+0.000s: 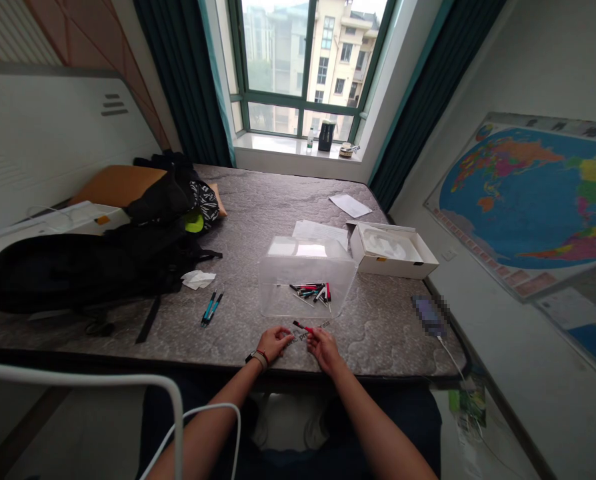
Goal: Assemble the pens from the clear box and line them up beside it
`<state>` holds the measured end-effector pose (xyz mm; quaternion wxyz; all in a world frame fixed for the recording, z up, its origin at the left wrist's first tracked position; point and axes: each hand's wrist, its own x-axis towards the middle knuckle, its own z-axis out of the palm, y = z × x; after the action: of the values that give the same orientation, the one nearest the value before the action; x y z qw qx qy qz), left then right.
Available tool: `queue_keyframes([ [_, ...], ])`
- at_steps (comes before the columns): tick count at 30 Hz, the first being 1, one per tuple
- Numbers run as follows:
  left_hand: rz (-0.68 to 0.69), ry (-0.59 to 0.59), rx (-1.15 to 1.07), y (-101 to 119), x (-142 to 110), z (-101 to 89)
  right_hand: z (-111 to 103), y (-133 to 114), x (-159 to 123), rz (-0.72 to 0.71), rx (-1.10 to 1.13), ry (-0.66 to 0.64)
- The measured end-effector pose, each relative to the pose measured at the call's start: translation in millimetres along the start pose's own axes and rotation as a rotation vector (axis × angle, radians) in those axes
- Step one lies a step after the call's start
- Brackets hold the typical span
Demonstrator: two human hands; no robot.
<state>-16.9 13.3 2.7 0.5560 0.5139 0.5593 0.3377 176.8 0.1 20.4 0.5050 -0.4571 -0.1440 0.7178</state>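
Note:
My right hand pinches a slim red pen part just above the mattress near its front edge. My left hand is curled beside it, with its fingertips close to the red part's left end. Whether those fingers hold anything is hidden. Straight ahead stands a clear plastic box holding a loose pile of red, black and white pen parts. Two teal-and-black pens lie side by side on the mattress left of the box.
A black backpack lies along the mattress's left side, with a crumpled tissue nearby. An open white cardboard box and loose papers sit behind the clear box. A blurred phone with a white cable lies right. A white chair frame crosses the near left.

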Motion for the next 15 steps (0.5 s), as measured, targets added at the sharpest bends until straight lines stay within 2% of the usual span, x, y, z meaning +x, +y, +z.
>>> queue_keyframes([
  [4,-0.01,-0.029,-0.109,0,1,-2.7,5,9,1,-0.036,-0.254,-0.061],
  [6,-0.02,-0.046,-0.138,0,3,-3.7,5,11,2,-0.038,-0.314,-0.061],
  [15,-0.11,-0.026,-0.289,-1,9,-12.8,0,4,0,0.03,-0.052,-0.035],
])
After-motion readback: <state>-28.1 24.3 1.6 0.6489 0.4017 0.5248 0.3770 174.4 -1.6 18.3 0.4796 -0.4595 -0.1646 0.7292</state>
